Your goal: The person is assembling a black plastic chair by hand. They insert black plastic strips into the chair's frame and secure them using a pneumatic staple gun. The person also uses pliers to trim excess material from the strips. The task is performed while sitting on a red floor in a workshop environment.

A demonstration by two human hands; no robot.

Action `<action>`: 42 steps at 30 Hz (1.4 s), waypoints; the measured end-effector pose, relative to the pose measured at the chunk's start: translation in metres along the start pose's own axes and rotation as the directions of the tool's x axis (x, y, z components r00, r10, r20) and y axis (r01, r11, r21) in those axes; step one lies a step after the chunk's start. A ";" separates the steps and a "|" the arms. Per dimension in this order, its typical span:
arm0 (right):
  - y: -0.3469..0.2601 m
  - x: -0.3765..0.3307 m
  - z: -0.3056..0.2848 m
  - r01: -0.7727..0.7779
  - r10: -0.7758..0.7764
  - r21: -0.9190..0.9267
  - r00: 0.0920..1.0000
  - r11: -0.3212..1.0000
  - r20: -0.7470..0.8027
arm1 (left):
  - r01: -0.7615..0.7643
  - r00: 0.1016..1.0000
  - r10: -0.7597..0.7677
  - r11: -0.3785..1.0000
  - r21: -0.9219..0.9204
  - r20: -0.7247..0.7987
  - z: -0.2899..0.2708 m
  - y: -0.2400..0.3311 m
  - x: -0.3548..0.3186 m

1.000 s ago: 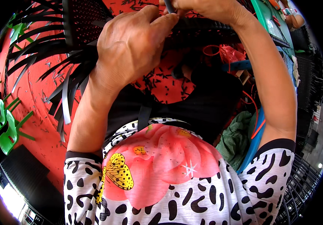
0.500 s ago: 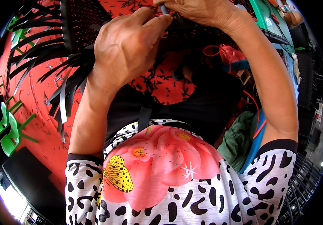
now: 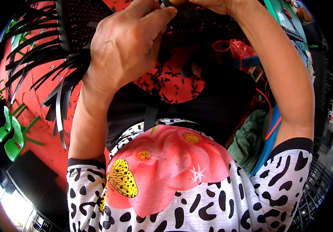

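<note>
A dark woven basket-like piece (image 3: 83,27) with an open mesh lies across my lap, partly hidden by my hands and cut off by the top edge. Many loose flat black strips (image 3: 39,48) fan out from its left side. My left hand (image 3: 124,48) is closed, thumb and forefinger pinching a dark strip (image 3: 166,3) at the weave's rim. Close beside it, my right hand (image 3: 215,5) curls at the same rim, with its fingertips mostly beyond the top edge. What the right fingers grip is hidden.
Short black offcuts litter the red floor (image 3: 174,83). Small green chairs (image 3: 15,139) and a black stack (image 3: 33,172) stand at left. On the right are a red plastic bag (image 3: 244,52), a green cloth (image 3: 247,139), a blue basin rim (image 3: 265,154) and a green table (image 3: 276,13).
Both hands have shifted slightly up and left in the view, so more of the right hand is cut off. The woven piece moved slightly left with them.
</note>
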State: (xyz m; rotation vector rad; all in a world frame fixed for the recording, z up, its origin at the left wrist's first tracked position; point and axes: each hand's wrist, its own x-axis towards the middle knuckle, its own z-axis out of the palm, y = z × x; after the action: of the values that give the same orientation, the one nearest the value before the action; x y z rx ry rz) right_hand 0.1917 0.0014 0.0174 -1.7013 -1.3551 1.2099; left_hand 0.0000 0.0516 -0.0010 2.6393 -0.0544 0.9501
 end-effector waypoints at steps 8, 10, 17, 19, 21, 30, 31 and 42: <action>-0.008 -0.008 0.001 -0.031 0.044 -0.152 0.996 0.988 0.083 | -0.062 0.997 0.064 0.997 0.035 -0.048 -0.003 0.001 0.002; -0.008 -0.003 -0.002 -0.021 0.066 -0.314 0.989 0.949 0.135 | -0.079 0.994 0.081 0.997 0.024 -0.077 -0.002 0.002 0.004; -0.014 -0.046 0.022 0.359 -0.547 -0.555 0.808 0.750 -0.217 | -0.065 0.990 0.061 0.997 -0.032 -0.124 -0.003 -0.001 -0.001; -0.007 -0.077 0.056 0.176 -0.679 -0.725 0.546 0.666 -0.491 | -0.056 0.992 0.050 0.997 -0.047 -0.112 -0.005 -0.003 -0.003; -0.003 -0.097 0.083 0.138 -0.219 -0.185 0.801 0.973 -0.556 | -0.029 0.996 0.023 0.997 -0.067 -0.082 -0.007 0.001 -0.002; 0.028 -0.062 0.133 0.290 0.101 0.886 0.933 0.362 -0.346 | 0.100 0.995 -0.099 0.995 -0.013 0.023 -0.002 -0.003 -0.008; 0.030 -0.065 0.132 0.296 0.077 0.865 0.932 0.405 -0.355 | 0.103 0.994 -0.103 0.994 -0.028 0.022 -0.001 -0.003 -0.007; 0.048 -0.105 0.104 0.249 -0.443 -0.421 0.767 0.872 -0.464 | 0.149 0.985 -0.143 0.988 -0.052 0.096 -0.007 0.001 -0.002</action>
State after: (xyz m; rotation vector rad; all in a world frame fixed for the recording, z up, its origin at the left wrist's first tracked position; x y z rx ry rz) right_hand 0.1081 -0.1184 -0.0361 -1.7249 -1.4654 0.2342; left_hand -0.0059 0.0524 0.0028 2.5905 0.0869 0.7671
